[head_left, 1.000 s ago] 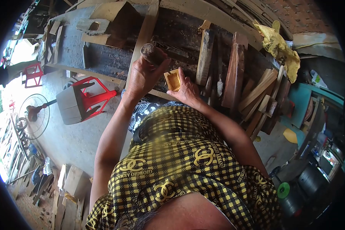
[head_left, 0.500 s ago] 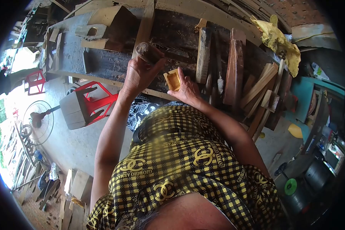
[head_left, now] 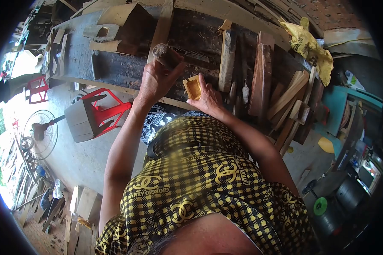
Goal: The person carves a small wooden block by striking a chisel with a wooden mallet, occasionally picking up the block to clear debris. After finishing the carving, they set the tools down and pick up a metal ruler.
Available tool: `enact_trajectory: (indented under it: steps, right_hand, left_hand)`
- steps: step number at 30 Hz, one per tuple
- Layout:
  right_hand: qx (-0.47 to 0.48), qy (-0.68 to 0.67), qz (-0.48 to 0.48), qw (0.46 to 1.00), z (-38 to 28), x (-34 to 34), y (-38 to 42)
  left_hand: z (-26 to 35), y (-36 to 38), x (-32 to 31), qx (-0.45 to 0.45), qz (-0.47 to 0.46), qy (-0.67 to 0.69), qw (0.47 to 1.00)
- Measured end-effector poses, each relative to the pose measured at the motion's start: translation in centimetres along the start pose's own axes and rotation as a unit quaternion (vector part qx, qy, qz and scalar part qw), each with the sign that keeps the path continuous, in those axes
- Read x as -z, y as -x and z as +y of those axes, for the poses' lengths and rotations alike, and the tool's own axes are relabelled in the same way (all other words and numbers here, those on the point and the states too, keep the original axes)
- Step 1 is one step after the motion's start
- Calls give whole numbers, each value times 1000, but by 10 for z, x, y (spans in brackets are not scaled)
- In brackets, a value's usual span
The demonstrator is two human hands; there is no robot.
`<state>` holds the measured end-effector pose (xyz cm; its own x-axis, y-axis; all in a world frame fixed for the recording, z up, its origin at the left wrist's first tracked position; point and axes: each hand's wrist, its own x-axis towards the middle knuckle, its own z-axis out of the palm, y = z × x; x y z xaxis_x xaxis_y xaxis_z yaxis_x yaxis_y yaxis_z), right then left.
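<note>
Shifted slightly toward the bench's far side since half a second ago, the dark, round wooden piece (head_left: 168, 56) shows its rough, paler end; the left hand (head_left: 154, 83) has its fingers wrapped around it. Just beside, the small pale wooden block (head_left: 193, 88), in nearly the same place as before, sits at the bench's near side, the right hand's (head_left: 207, 97) thumb and fingers clamped on it. Its squarish hollow has an amber floor; any loose bits inside are too small to tell. Around them lie the grimy, dark bench (head_left: 119, 68), rough-sawn offcuts (head_left: 288, 95) and a crumpled yellow sack (head_left: 308, 46), contents hidden
</note>
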<state>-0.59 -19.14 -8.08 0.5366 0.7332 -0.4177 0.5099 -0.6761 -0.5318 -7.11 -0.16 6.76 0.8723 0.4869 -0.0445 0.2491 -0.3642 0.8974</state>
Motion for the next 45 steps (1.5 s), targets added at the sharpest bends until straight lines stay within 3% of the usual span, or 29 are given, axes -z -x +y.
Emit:
enact_trajectory:
  steps: [11, 15, 16, 18, 20, 22, 26, 28, 33, 35, 36, 38, 39, 40, 42, 44, 45]
  right_hand:
    - [14, 10, 21, 1000, 0, -2, 2]
    - [-15, 1, 26, 1000, -18, 48, 22]
    - [1, -51, 90, 995, -14, 63, 33]
    - [-80, -163, 91, 979, 10, 102, 42]
    - [-66, -126, 311, 940, 56, 111, 54]
    - [-142, 124, 404, 895, 105, 113, 62]
    - [-172, 84, 368, 910, 155, 99, 64]
    - [-209, 36, 317, 925, 158, 101, 57]
    - [-208, 13, 294, 933, 163, 115, 43]
    - [-120, -306, 308, 893, 162, 112, 45]
    - [-118, -305, 301, 896, 152, 116, 49]
    - [-50, -570, 146, 807, 107, 145, 61]
    - [-19, -609, 132, 782, 76, 156, 63]
    - [-18, -609, 126, 783, 63, 164, 59]
    - [0, -454, 75, 888, 42, 178, 47]
    - [5, -396, 107, 912, 1, 192, 39]
    - [115, -272, 176, 939, -17, 202, 36]
  left_hand:
    - [1, 4, -5, -10, 10, 27, 1000]
    - [5, 4, -7, -13, 13, 58, 998]
    - [5, 6, -7, -11, 12, 49, 999]
    - [2, 7, -7, -10, 6, 69, 998]
    - [2, 5, -5, -27, 6, 23, 999]
    - [4, 5, -4, -14, -2, 40, 999]
    - [5, 4, -8, -29, 6, 16, 999]
    - [6, 5, -7, -19, 3, 18, 1000]
    - [7, 7, -9, -19, 11, 57, 998]
    - [8, 8, -6, -4, 9, 60, 998]
    - [7, 10, -6, 11, -3, 61, 998]
    - [3, 9, -7, 12, -3, 70, 997]
    - [0, 9, -8, 8, -5, 75, 997]
    - [-1, 9, -7, 3, -7, 78, 997]
    - [3, 9, -9, -3, 1, 87, 996]
    - [3, 10, -11, 12, -3, 177, 984]
    - [-1, 11, -11, 3, -2, 156, 988]
